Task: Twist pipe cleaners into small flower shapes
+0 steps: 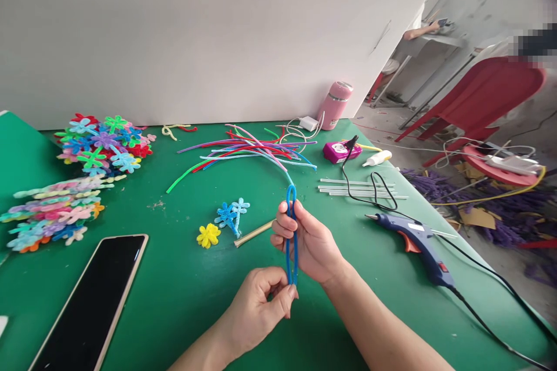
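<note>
A blue pipe cleaner (296,255), bent into a long narrow loop, stands upright between my hands. My left hand (267,300) pinches its lower end between thumb and forefinger. Higher up, my right hand (310,237) grips the loop, fingers curled around it, and the rounded top sticks out above. Beyond lies a loose pile of coloured pipe cleaners (243,148). Left of my hands are a yellow pipe-cleaner flower (208,235), a blue flower (226,215) and a light blue flower (240,206). A thin tan stick (255,234) lies behind my hands.
On the right rest a blue glue gun (418,243), clear glue sticks (357,190) and a magenta power socket (342,152). A pink bottle (336,105) stands by the wall. Finished flowers (104,142) and a phone (91,301) lie left. A co-worker's arm (421,31) shows behind.
</note>
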### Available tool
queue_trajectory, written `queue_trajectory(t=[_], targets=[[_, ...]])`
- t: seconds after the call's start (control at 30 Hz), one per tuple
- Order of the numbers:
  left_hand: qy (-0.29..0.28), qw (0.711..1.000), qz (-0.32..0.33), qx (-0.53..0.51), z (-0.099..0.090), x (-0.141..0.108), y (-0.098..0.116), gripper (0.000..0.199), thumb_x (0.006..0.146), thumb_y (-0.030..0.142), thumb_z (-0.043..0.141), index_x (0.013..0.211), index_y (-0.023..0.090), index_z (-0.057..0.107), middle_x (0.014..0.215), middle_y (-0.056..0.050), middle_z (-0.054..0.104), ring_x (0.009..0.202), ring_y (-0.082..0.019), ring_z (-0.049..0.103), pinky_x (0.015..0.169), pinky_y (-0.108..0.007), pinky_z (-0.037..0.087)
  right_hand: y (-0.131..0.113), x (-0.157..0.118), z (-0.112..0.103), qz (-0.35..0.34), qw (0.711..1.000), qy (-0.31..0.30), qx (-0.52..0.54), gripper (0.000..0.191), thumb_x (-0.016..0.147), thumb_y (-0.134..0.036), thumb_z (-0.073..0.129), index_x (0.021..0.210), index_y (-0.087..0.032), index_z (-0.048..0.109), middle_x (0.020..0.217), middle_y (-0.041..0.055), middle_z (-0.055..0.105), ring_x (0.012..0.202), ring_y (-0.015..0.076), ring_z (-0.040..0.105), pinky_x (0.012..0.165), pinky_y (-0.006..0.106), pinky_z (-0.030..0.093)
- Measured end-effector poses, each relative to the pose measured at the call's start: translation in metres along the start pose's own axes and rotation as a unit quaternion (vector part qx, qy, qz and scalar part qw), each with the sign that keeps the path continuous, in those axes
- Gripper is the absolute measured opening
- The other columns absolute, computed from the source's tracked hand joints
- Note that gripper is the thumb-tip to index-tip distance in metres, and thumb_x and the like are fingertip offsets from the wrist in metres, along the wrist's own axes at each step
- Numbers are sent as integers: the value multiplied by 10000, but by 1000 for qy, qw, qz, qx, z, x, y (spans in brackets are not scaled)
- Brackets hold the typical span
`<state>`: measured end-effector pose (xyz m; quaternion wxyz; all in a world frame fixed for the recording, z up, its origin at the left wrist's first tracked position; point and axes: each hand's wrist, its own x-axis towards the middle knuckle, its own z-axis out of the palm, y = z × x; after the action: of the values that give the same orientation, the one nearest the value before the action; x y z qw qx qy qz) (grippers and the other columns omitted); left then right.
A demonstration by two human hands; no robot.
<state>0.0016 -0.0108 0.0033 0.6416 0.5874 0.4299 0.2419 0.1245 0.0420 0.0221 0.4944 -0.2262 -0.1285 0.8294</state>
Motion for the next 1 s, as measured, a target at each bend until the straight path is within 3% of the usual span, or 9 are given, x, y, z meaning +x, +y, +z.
queue_trajectory(t=[0.33,0.43,0.57,0.67,0.8,1.0], targets=[[-13,998,-3,-55,-4,-1,0,298,772,367,470,567,154,509,502,0,487,468,-99,405,464,-231,306,1,0,0,5,1000,1,-3,197,789,-323,547,745,-130,553,542,-69,255,470,47,256,446,149,282],[47,994,4,-97,-6,0,-3,297,777,370,487,579,153,523,499,8,480,471,-94,394,451,-224,291,2,0,0,1,1000,1,-15,205,797,-328,535,740,-131,548,523,-70,290,458,41,288,465,152,317],[158,964,36,-212,-11,2,-6,165,765,319,550,699,169,566,614,15,502,577,-100,430,541,-218,352,11,-2,2,-27,997,1,-72,211,811,-350,505,740,-153,535,528,-46,408,480,62,415,466,168,377],[121,953,33,-277,-11,2,-6,130,769,281,558,849,190,603,671,9,520,637,-119,468,615,-246,395,20,-5,3,-35,982,-6,-183,218,829,-392,464,765,-188,511,611,-24,503,441,74,458,355,168,357],[95,938,5,-332,-4,0,-7,178,789,316,530,903,205,610,697,-3,566,611,-121,492,555,-238,390,27,-9,1,-17,937,-12,-348,286,840,-472,396,877,-215,514,593,-36,508,310,56,420,229,150,293],[106,899,-22,-424,-5,2,-3,130,794,282,531,765,180,606,609,12,564,540,-93,482,512,-214,354,32,-5,0,-9,927,18,-375,355,805,-517,427,900,-186,517,435,-81,424,252,46,376,228,132,291]])
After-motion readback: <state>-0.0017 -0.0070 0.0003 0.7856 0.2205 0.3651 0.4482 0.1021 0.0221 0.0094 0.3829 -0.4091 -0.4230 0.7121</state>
